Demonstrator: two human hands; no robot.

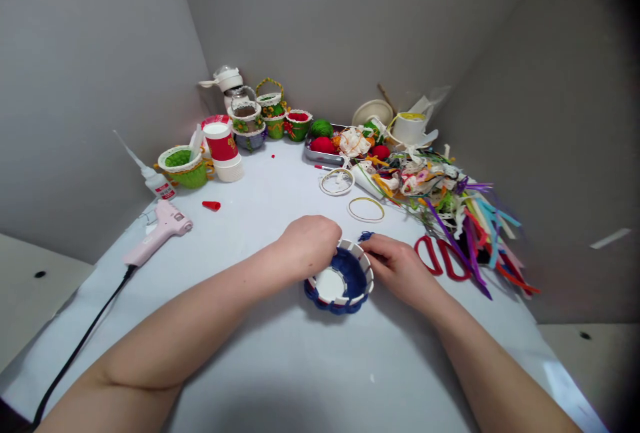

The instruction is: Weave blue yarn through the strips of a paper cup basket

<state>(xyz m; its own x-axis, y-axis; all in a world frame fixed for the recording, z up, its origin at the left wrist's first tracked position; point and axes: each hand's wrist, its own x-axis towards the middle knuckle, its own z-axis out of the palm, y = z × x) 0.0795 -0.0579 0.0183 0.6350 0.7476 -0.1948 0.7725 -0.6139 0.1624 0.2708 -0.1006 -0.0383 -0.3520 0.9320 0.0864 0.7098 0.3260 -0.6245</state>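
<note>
Between my hands stands a slit white paper cup (369, 279), its strips woven round with dark blue yarn (330, 306). My left hand (313, 244) is closed over the far left part of the cup's rim, with its fingertips hidden inside or behind it. On the right side, my right hand (397, 263) has thumb and fingers pinched together close against the rim. A small bunch of blue yarn (365, 236) sticks out beyond its fingertips. The strand between the hands is too fine to follow.
At left lie a pink glue gun (159, 233), a glue bottle (159, 183) and a red cap (211, 205). Small woven baskets (247, 118) and paper cups (220, 143) stand behind. Rings (366, 209), a yarn tray (325, 156), red scissors (443, 258) and ribbons (480, 219) lie to the right.
</note>
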